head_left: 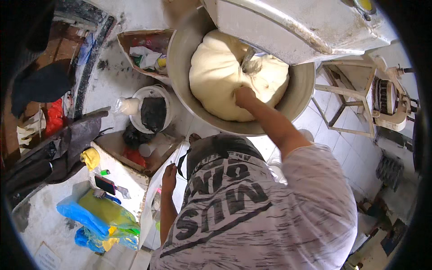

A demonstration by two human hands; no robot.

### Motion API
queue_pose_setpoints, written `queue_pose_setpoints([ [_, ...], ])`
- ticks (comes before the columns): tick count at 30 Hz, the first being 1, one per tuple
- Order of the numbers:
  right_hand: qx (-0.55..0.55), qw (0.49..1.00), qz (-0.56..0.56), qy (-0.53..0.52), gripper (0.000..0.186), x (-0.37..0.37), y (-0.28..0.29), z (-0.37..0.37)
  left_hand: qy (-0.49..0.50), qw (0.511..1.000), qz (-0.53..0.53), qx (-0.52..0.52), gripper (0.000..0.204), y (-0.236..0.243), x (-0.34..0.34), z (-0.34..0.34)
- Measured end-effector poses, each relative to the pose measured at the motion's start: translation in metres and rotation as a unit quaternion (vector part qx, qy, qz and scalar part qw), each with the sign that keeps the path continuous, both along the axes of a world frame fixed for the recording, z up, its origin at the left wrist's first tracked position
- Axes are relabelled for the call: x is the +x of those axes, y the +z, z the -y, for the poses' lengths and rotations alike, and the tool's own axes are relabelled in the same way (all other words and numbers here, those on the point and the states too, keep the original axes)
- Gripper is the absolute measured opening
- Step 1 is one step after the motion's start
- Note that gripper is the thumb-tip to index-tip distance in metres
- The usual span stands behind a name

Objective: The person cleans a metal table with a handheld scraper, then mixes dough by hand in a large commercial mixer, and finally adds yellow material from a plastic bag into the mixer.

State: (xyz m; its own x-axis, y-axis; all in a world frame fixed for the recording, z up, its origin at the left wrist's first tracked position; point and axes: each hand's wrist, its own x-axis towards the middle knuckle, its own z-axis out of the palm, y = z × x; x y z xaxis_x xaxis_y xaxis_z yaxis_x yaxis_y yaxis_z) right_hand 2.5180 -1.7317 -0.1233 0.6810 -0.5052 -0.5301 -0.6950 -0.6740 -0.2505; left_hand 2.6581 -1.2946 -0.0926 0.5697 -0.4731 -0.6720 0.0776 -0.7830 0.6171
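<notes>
A large pale mass of dough (213, 76) fills a metal mixing bowl (180, 67) under the white body of a machine (297, 24), whose metal arm (247, 58) goes down into the dough's middle. My right hand (244, 96) is curled into the front of the dough, its fingertips hidden there. My left hand (169, 177) hangs low beside my apron, near the edge of a white ledge (117, 162), with fingers closed on something I cannot make out, near a dark strap.
At left are a bucket (166, 101) with black plastic on it, a bin (144, 49) of wrappers, coloured plastic bags (81, 209), a phone (104, 184) and dark cloths (40, 85). At right stand a metal frame (346, 94) and other machinery (387, 103) on white tiles.
</notes>
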Motion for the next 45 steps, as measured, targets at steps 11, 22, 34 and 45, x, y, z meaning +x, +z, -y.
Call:
queue_pose_setpoints([
  [11,-0.117,0.988,0.023,0.097,0.016,-0.023,0.072,0.025,0.012,0.999,-0.006,0.051,0.039,0.006,-0.001,-0.012],
  [22,-0.102,0.967,-0.049,0.226,0.010,0.042,0.024,-0.023,0.053,0.998,0.021,0.030,0.035,0.012,0.001,-0.012],
  [34,0.133,0.933,-0.081,0.323,0.084,-0.015,-0.099,-0.018,0.089,0.996,0.009,0.005,0.036,0.031,-0.024,0.005],
  [45,0.098,0.950,-0.084,-0.285,0.054,-0.059,-0.019,0.048,0.064,0.997,0.029,-0.033,0.033,0.074,-0.025,0.015],
])
